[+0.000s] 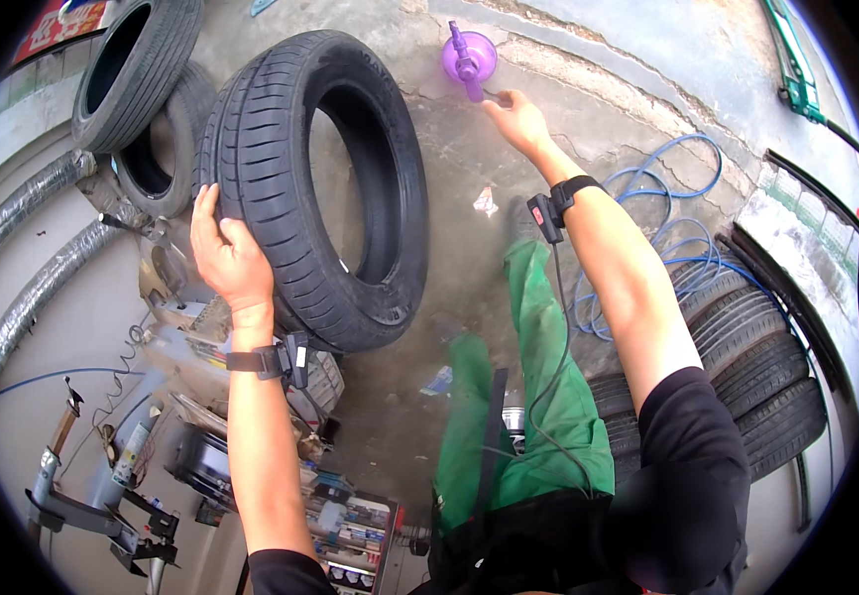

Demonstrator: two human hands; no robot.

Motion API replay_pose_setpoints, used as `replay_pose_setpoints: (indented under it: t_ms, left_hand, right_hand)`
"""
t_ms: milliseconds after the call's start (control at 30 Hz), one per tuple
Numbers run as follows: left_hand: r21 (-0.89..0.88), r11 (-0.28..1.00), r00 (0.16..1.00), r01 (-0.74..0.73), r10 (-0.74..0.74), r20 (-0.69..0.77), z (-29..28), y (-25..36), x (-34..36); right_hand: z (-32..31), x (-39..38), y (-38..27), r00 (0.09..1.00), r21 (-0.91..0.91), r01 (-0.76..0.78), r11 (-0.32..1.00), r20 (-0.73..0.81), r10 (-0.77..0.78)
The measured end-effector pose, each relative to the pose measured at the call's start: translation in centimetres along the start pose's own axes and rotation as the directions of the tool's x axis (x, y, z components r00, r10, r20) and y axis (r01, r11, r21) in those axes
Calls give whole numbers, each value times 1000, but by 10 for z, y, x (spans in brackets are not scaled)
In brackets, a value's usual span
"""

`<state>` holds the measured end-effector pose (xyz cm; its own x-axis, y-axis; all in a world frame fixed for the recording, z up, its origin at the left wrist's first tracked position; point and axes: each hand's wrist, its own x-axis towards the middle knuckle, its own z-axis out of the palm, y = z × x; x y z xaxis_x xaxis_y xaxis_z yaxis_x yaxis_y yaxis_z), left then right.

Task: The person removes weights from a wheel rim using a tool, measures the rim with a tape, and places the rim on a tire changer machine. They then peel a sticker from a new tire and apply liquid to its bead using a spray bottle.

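A large black tire [350, 223] stands on edge left of centre, its tread toward my left arm. My left hand [229, 260] lies against the tread with its fingers stretched out and the thumb apart. Whatever the tire rests on is hidden. My right arm reaches far forward. At its end my right hand [520, 121] has curled fingers at the tip of the handle of a purple spray bottle [489, 61], seen from above with its nozzle pointing away. Whether the bottle stands on the floor or hangs from the hand is hard to tell.
Two more tires [142, 74] lean at the upper left, near silver foil-wrapped ducts [33, 288]. Several stacked tires [766, 387] lie at the right beside a coiled blue hose [682, 149]. A green jack [794, 74] is at the far right; a machine with metal arms [102, 516] is lower left.
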<state>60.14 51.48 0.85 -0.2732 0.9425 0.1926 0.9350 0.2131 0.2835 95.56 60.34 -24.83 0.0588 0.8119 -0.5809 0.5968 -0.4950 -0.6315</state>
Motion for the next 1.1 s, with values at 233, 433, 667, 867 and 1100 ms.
replay_pose_setpoints:
  t_ms: [233, 433, 667, 867, 1100]
  left_hand:
    - [15, 999, 995, 44, -45, 84, 13, -7, 34]
    - [2, 999, 993, 32, -32, 117, 20, -14, 53]
    - [-19, 990, 981, 137, -133, 145, 16, -15, 67]
    - [-44, 991, 984, 128, -121, 129, 9, -34, 56]
    - [-38, 995, 987, 97, -92, 135, 4, -56, 55]
  right_hand:
    - [31, 53, -6, 994, 41, -71, 997, 84, 68]
    - [33, 75, 17, 966, 177, -150, 973, 237, 106]
    - [10, -37, -4, 871, 213, -150, 966, 490, 28]
    - [0, -120, -26, 916, 253, -46, 966, 397, -60]
    - [-5, -173, -47, 914, 345, 91, 934, 344, -216]
